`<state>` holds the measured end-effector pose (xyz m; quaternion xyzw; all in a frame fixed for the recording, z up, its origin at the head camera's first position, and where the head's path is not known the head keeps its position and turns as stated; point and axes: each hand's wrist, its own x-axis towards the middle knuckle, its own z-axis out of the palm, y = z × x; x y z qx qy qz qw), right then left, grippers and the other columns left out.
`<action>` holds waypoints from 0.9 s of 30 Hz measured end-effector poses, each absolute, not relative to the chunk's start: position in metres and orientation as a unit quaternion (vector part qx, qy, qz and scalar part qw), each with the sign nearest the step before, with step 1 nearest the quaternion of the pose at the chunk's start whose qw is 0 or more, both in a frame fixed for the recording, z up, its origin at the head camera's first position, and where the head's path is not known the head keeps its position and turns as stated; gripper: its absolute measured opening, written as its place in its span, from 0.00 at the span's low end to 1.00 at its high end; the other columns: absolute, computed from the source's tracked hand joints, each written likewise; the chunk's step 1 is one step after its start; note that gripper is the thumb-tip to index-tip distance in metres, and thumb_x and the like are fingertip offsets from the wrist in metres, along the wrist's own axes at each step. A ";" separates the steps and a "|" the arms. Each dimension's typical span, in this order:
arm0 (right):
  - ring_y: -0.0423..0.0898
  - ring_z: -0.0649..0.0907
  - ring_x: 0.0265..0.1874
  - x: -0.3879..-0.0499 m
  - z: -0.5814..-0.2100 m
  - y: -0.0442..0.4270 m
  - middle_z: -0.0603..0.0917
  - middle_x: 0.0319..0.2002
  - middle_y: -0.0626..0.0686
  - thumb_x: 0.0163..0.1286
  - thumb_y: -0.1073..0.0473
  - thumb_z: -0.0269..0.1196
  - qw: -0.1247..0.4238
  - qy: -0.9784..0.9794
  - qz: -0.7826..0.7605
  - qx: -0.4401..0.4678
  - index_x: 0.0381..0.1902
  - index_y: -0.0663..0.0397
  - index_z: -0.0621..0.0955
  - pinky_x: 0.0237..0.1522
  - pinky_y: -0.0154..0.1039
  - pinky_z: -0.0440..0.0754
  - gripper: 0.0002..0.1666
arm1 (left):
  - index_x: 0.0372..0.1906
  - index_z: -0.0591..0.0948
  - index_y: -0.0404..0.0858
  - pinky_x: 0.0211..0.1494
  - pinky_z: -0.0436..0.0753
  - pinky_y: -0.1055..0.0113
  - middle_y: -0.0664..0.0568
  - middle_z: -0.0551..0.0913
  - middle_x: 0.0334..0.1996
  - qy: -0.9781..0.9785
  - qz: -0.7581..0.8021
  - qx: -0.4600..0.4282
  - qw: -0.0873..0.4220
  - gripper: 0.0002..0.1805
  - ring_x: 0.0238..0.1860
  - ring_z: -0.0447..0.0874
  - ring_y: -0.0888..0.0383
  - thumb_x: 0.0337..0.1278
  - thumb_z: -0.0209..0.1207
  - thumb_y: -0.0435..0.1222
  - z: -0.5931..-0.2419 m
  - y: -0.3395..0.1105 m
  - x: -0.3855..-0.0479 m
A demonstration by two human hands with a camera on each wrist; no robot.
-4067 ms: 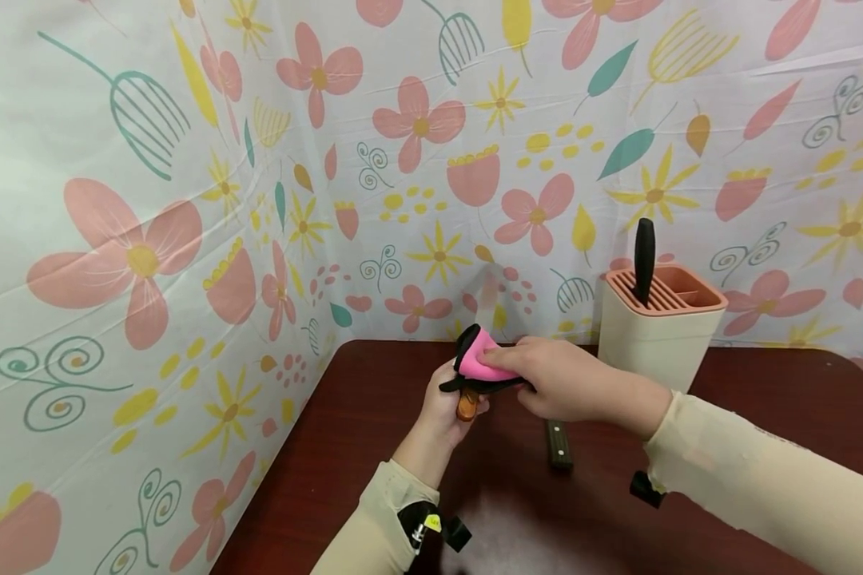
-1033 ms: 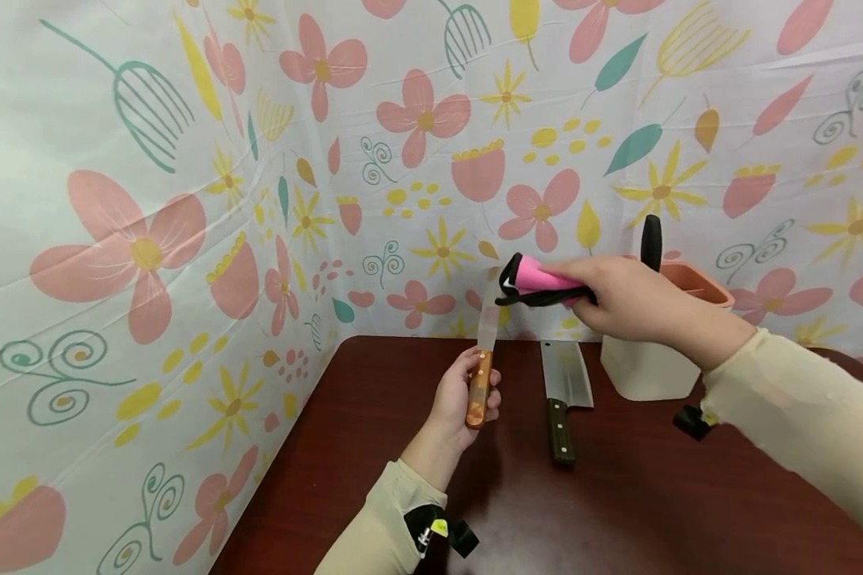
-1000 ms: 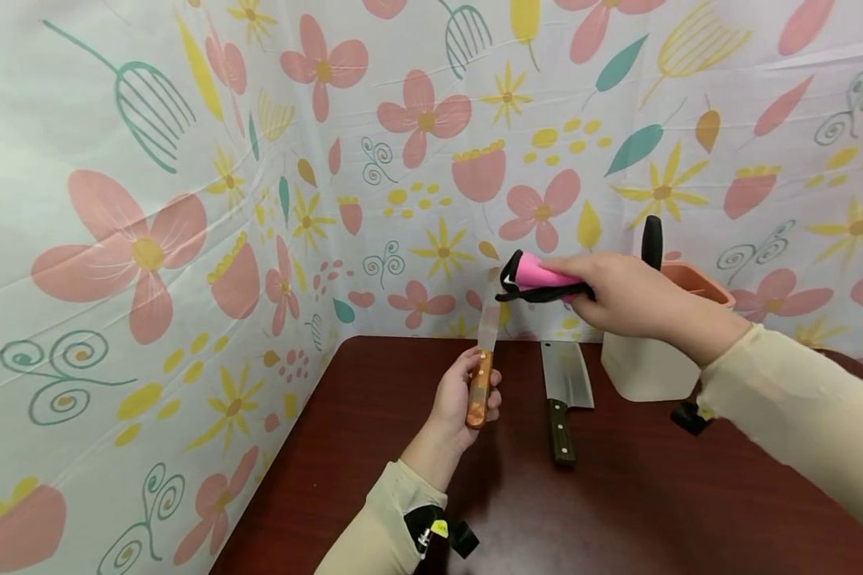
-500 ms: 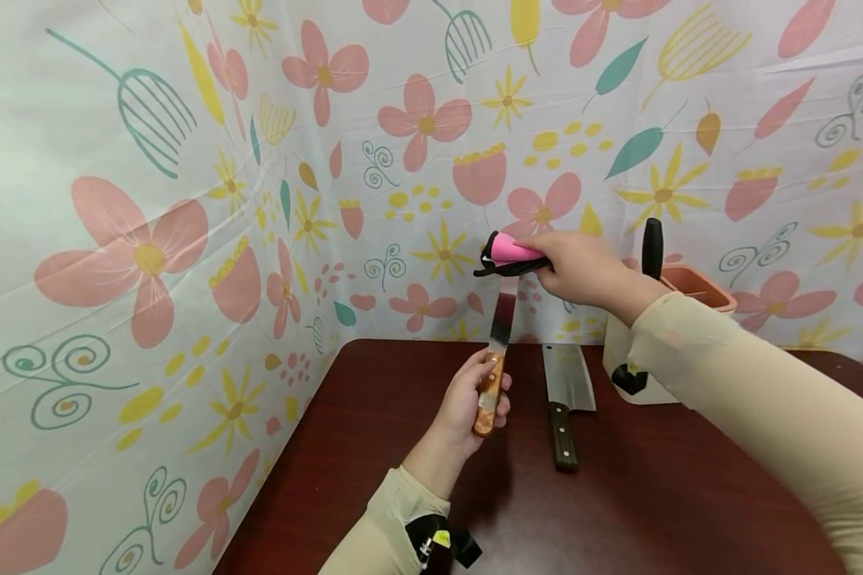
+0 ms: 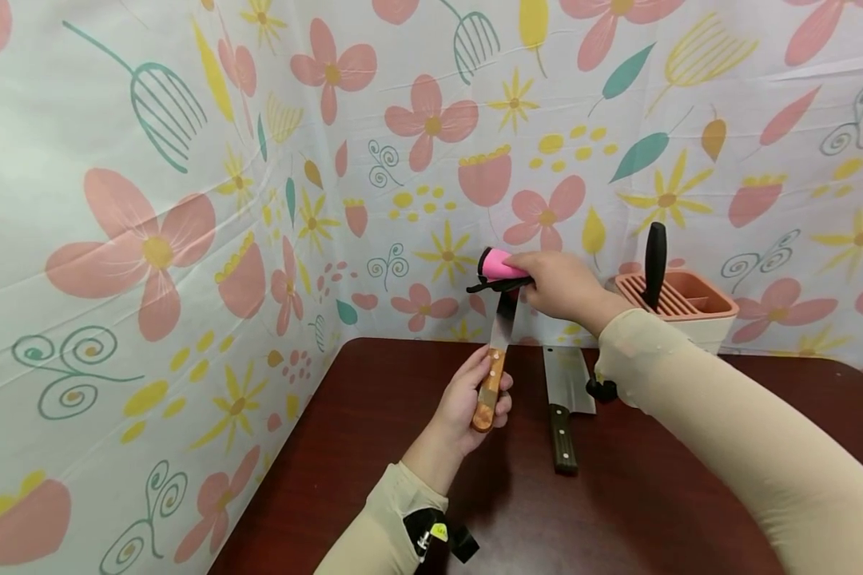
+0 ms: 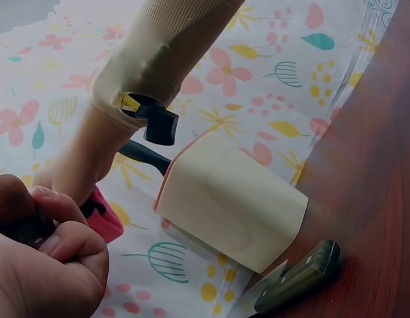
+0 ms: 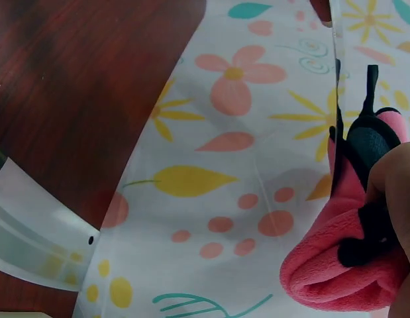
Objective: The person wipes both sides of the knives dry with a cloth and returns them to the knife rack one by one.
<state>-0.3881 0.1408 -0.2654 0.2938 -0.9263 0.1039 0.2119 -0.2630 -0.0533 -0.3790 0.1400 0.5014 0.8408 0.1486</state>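
Knife with a narrow metal blade and an orange-brown, riveted wooden handle (image 5: 500, 335): held in the air above the surface, it is standing between the two hands, its long axis running from the left hand (image 5: 462, 406) upward and away from the person, with a slight lean to the right. The left hand is gripping the handle, fingers curling round it, and so is being the nearer to the butt; the right hand (image 5: 564, 289) is pinching a soft pink plush cloth with black edging (image 5: 498, 264) at the far end, where the cloth is hiding the tip. The governing relation appears to be this crossing: the cloth is lying roughly athwart the blade, though whether it is pressing on the metal cannot be told. The blade is looking smooth and straight-sided, reflecting a dark tone near the cloth; the handle is showing mottled wood and pale rivets. To the right, a broad-bladed cleaver with a dark wooden handle (image 5: 562, 439) is lying flat on the dark red-brown glossy surface (image 5: 374, 447). Beyond it, a cream knife block with an orange slotted top (image 5: 701, 331) is holding a black-handled implement (image 5: 655, 266), nearly upright, before a white floral-printed fabric backdrop (image 5: 403, 200).
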 end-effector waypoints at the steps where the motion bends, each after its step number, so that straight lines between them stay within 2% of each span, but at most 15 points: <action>1: 0.54 0.84 0.39 -0.389 -0.267 0.141 0.88 0.56 0.55 0.59 0.67 0.63 0.213 -0.925 0.107 0.295 0.67 0.47 0.79 0.42 0.52 0.81 0.35 | 0.73 0.63 0.47 0.21 0.69 0.73 0.59 0.73 0.30 0.501 0.840 0.146 0.149 0.21 0.17 0.69 0.64 0.85 0.36 0.45 -0.379 -0.053 -0.263; 5: 0.58 0.86 0.51 -0.392 -0.276 0.145 0.84 0.62 0.58 0.60 0.68 0.61 0.213 -0.920 0.112 0.308 0.69 0.51 0.77 0.52 0.57 0.83 0.36 | 0.70 0.64 0.46 0.20 0.69 0.74 0.58 0.72 0.29 0.500 0.836 0.165 0.155 0.19 0.17 0.68 0.64 0.85 0.36 0.45 -0.378 -0.052 -0.262; 8: 0.62 0.82 0.63 -0.394 -0.284 0.148 0.78 0.69 0.61 0.59 0.70 0.60 0.206 -0.918 0.115 0.318 0.72 0.55 0.73 0.63 0.60 0.79 0.40 | 0.71 0.63 0.45 0.20 0.68 0.74 0.58 0.71 0.30 0.499 0.833 0.178 0.161 0.20 0.17 0.68 0.65 0.85 0.35 0.45 -0.379 -0.052 -0.262; 11: 0.63 0.78 0.67 -0.394 -0.292 0.151 0.74 0.73 0.63 0.58 0.71 0.61 0.206 -0.917 0.118 0.321 0.74 0.56 0.71 0.67 0.61 0.76 0.42 | 0.71 0.63 0.44 0.20 0.68 0.75 0.58 0.71 0.30 0.498 0.830 0.186 0.168 0.20 0.17 0.69 0.66 0.85 0.34 0.44 -0.379 -0.052 -0.262; 17: 0.63 0.79 0.67 -0.394 -0.301 0.154 0.74 0.73 0.61 0.58 0.73 0.57 0.224 -0.912 0.131 0.317 0.72 0.55 0.74 0.64 0.61 0.78 0.41 | 0.69 0.64 0.45 0.20 0.69 0.75 0.57 0.70 0.29 0.500 0.826 0.192 0.176 0.18 0.17 0.69 0.66 0.85 0.34 0.43 -0.378 -0.051 -0.261; 23: 0.66 0.79 0.66 -0.388 -0.306 0.155 0.74 0.73 0.59 0.59 0.73 0.56 0.203 -0.918 0.151 0.304 0.72 0.50 0.75 0.53 0.62 0.82 0.41 | 0.70 0.63 0.42 0.20 0.69 0.76 0.57 0.71 0.29 0.500 0.828 0.186 0.173 0.20 0.16 0.69 0.66 0.85 0.36 0.43 -0.376 -0.054 -0.261; 27: 0.65 0.79 0.66 -0.386 -0.311 0.153 0.76 0.71 0.60 0.59 0.73 0.56 0.199 -0.919 0.152 0.305 0.71 0.51 0.77 0.56 0.62 0.81 0.39 | 0.71 0.63 0.41 0.20 0.70 0.76 0.56 0.71 0.28 0.507 0.825 0.181 0.175 0.20 0.17 0.69 0.66 0.85 0.36 0.42 -0.377 -0.054 -0.262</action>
